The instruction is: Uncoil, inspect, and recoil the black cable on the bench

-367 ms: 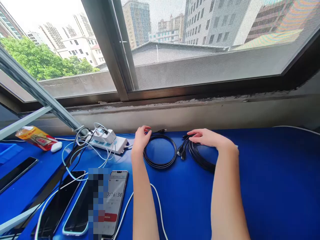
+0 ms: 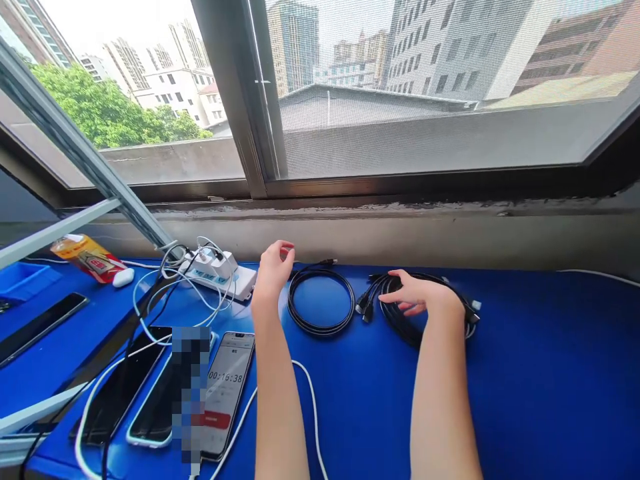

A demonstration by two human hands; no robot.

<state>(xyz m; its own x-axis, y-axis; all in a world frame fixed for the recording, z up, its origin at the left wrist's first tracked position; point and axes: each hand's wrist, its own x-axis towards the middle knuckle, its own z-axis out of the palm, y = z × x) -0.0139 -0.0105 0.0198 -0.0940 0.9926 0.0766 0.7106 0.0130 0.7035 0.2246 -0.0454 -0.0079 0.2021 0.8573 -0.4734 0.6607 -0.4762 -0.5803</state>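
Note:
My left hand [image 2: 273, 270] hovers at the left of a single coil of black cable [image 2: 295, 321], thumb and curved fingers apart, holding nothing. That coil lies flat in a neat ring, one end with a plug pointing toward the wall. My right hand [image 2: 417, 293] is over a thicker bundle of coiled black cables [image 2: 400, 327], its fingers spread; whether they touch the bundle I cannot tell. Several black connectors [image 2: 367, 311] stick out at the bundle's left side, and more plug ends [image 2: 473, 311] show at its right. My hand and forearm hide part of the bundle.
A white power strip [image 2: 245, 281] with chargers and tangled cords stands left of my left hand. Phones lie at the front left, one phone [image 2: 229, 373] showing a timer. A metal frame [image 2: 100, 160], a yellow-red packet [image 2: 93, 259] and a blue tray [image 2: 25, 280] are farther left. A window wall borders the back.
My left hand has drawn left, away from the single coil. My right hand has spread its fingers and lowered slightly over the bundle. The view has shifted a little.

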